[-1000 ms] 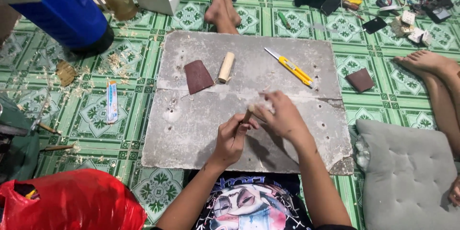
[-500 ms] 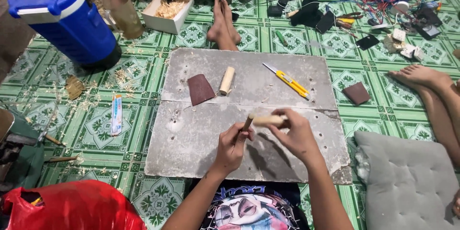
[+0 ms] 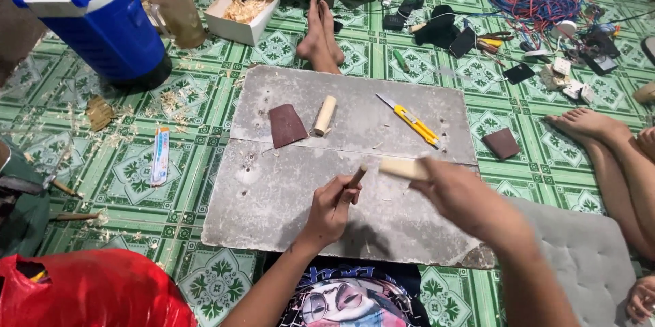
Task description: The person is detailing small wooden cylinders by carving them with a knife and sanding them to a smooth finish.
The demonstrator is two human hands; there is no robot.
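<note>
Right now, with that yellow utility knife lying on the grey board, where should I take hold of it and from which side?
Grip the yellow utility knife by the middle of its yellow handle, coming from above with fingers across its width. It lies flat and diagonal on the grey board, blade end pointing up-left toward the wooden dowel, so approaching from the lower-right end probably keeps fingers away from the blade. Both hands are occupied.

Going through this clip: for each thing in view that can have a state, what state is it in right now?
left hand: closed around a thin brown tool
right hand: gripping a pale wooden stick, held above the grey board
yellow utility knife: lying flat on the board, untouched
short wooden dowel: lying beside the dark sandpaper piece
blue cooler: upright, lid closed
cardboard box: open, holding shavings
</note>
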